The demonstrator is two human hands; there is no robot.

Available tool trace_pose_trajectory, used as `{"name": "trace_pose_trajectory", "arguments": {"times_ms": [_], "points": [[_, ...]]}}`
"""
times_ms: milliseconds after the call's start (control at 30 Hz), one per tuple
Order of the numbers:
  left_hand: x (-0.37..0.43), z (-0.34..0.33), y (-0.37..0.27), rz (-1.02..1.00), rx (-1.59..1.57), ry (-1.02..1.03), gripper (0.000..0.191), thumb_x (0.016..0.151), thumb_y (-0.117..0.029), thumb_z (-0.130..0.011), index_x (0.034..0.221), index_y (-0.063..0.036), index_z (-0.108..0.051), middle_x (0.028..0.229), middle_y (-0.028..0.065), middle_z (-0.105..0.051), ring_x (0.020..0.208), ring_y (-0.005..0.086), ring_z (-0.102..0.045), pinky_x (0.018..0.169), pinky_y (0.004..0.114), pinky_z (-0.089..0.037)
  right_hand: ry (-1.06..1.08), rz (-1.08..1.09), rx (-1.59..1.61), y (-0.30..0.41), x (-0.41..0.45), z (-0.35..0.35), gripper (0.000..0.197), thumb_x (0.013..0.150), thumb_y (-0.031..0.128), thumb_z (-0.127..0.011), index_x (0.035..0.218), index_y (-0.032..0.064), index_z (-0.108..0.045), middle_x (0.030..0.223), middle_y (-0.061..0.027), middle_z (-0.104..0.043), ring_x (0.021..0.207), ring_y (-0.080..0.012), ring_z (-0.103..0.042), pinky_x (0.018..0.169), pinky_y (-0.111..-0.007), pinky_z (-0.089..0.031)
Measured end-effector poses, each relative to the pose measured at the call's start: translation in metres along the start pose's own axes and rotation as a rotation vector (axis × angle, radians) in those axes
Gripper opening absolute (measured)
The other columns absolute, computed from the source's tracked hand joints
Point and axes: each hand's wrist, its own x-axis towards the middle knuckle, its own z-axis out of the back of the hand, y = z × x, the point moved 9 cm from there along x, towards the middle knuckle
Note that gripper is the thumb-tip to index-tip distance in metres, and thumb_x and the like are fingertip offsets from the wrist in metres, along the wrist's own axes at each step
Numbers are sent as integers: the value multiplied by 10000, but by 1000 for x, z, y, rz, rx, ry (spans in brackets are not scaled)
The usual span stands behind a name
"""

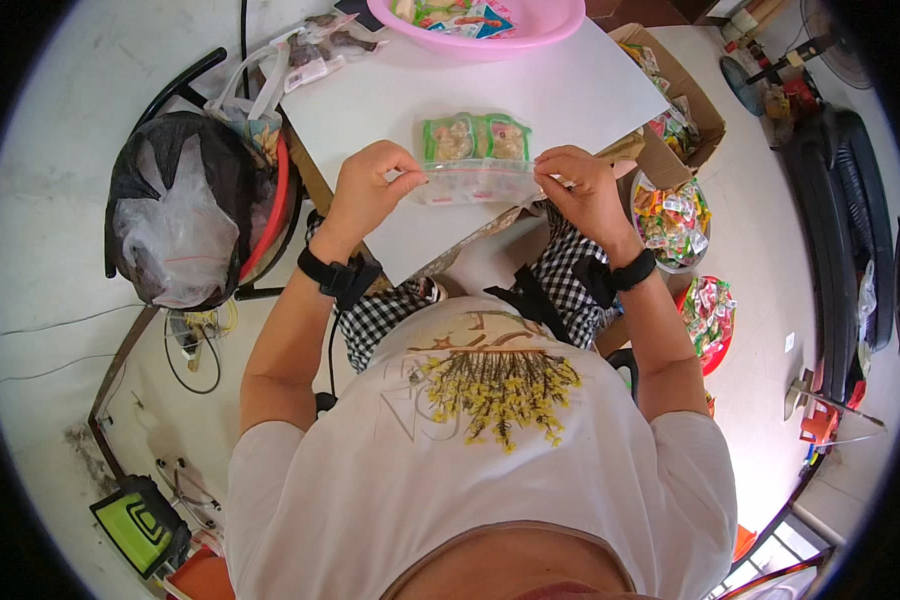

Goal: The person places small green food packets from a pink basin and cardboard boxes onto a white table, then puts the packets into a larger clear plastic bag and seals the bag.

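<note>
A clear zip-seal plastic bag [471,184] lies on the white table [345,101], its zip end towards me. Inside it, at the far end, several green-edged food packets [476,139] sit side by side. My left hand [375,184] pinches the left end of the zip strip between thumb and fingers. At the other end of the strip, my right hand [586,191] grips the bag's right corner the same way. Between the two hands the strip is stretched fairly straight. Whether the zip is sealed cannot be made out.
A pink basin [480,46] with packets stands at the table's far edge, beside dark packaged food [322,49]. To the right are a cardboard box [694,112], a bowl of packets [671,225] and a red basin [709,326]. Black and clear plastic bags [180,217] fill the left side.
</note>
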Motion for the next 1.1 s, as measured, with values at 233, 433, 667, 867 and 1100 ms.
{"name": "trace_pose_trajectory", "arguments": {"times_ms": [233,433,667,867,1100], "points": [[5,-5,21,114,-126,5,138,758,-32,-761,759,-5,-625,757,56,-632,683,128,-579,638,264,-480,64,-243,233,-44,-1,-9,64,839,-38,-680,896,-12,-665,884,-28,-659,799,-75,-594,685,-218,-486],[5,-7,28,164,-139,6,145,777,-17,-749,814,-14,-609,731,18,-611,669,80,-541,620,228,-469,84,-293,261,-54,1,-13,46,857,-30,-668,891,-2,-655,831,9,-641,766,-47,-575,679,-203,-484],[5,-11,35,260,-235,6,130,797,-15,-724,914,-23,-668,736,14,-612,669,77,-540,615,228,-462,139,-287,153,-53,7,-14,64,852,-7,-669,911,3,-648,836,-27,-650,775,-63,-585,694,-220,-485],[8,-15,39,249,-146,22,61,828,-59,-697,865,-10,-691,743,11,-625,656,73,-541,589,241,-448,-60,61,-284,8,25,-16,348,760,76,-699,1093,69,-594,1059,-137,-652,1021,-336,-603,912,-428,-460],[8,-23,45,357,-193,87,66,836,-69,-688,863,-9,-681,722,3,-624,641,63,-527,583,233,-440,71,148,-388,17,37,-52,371,750,125,-710,1103,91,-604,1080,-118,-640,1043,-310,-589,969,-466,-415]]}}
